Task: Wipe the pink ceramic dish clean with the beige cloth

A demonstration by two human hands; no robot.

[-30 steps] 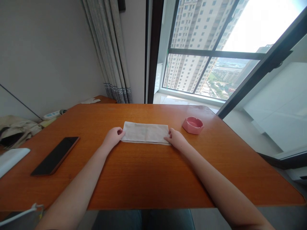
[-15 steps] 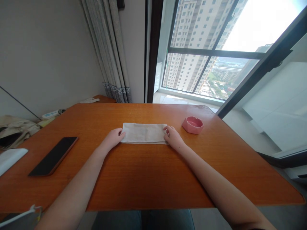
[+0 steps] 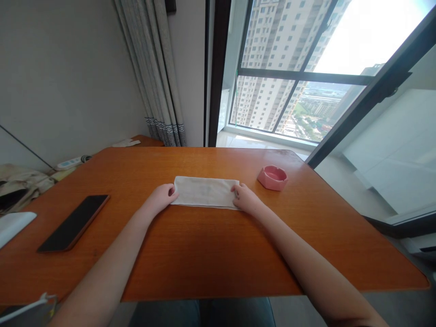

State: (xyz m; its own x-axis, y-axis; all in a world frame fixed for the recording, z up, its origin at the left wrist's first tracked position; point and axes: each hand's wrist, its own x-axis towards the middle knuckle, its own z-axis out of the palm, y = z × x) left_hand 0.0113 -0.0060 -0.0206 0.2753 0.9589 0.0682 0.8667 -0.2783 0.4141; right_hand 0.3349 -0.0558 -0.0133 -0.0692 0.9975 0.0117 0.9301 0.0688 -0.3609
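Note:
A white cloth (image 3: pixel 206 192), folded into a long flat strip, lies across the middle of the wooden table (image 3: pixel 211 254). At its left end, my left hand (image 3: pixel 165 195) has its fingers closed on the cloth's edge. My right hand (image 3: pixel 245 198) grips the opposite end, thumb and fingers curled over the edge. The cloth slopes slightly down toward the right. Parts of both ends are hidden under my fingers.
A pink ashtray (image 3: pixel 273 177) stands beyond my right hand. On the left lies a black phone (image 3: pixel 74 222), with a white object (image 3: pixel 16 227) near the table's edge. A power strip (image 3: pixel 70 163) and crumpled fabric (image 3: pixel 23 181) sit farther left.
The cloth's right end has shifted slightly toward me along with my right hand, so the strip now slants a little. My left hand has barely moved.

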